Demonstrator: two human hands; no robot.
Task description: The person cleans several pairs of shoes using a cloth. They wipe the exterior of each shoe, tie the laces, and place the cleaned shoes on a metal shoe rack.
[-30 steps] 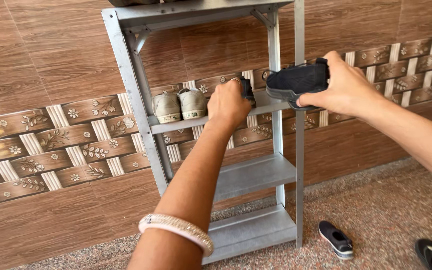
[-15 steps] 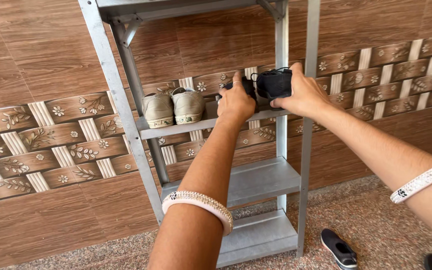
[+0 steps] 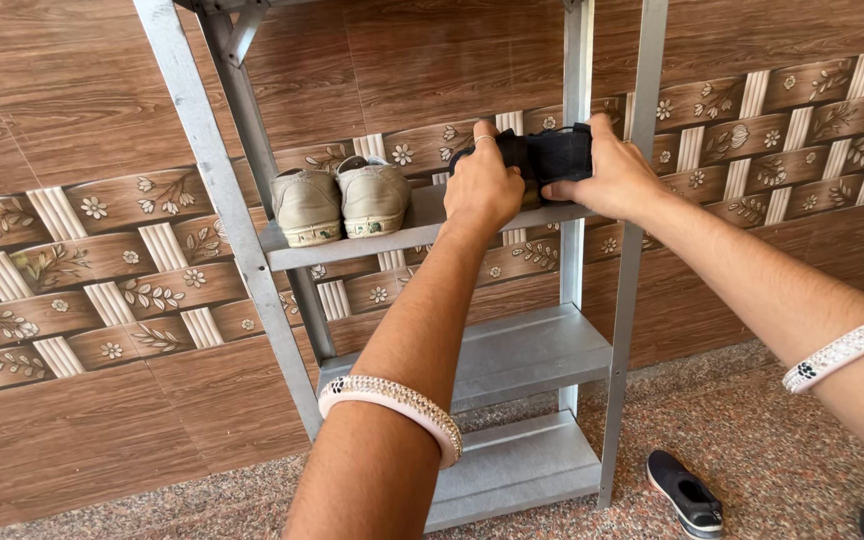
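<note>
Shoes fill my view from left to right: a beige pair (image 3: 340,203) sits heel-out on the upper shelf of a grey metal rack (image 3: 214,190) against a brown tiled wall, and just beside it my left hand (image 3: 482,185) curls its fingers around a black shoe (image 3: 505,152) resting on that same shelf. Touching it, a second black shoe (image 3: 564,155) lies under my right hand (image 3: 612,178), fingers wrapped over its top at the shelf's right end. Lower right, on the speckled floor, lies a dark slip-on (image 3: 686,493), well apart from the rack's bare lower shelves
</note>
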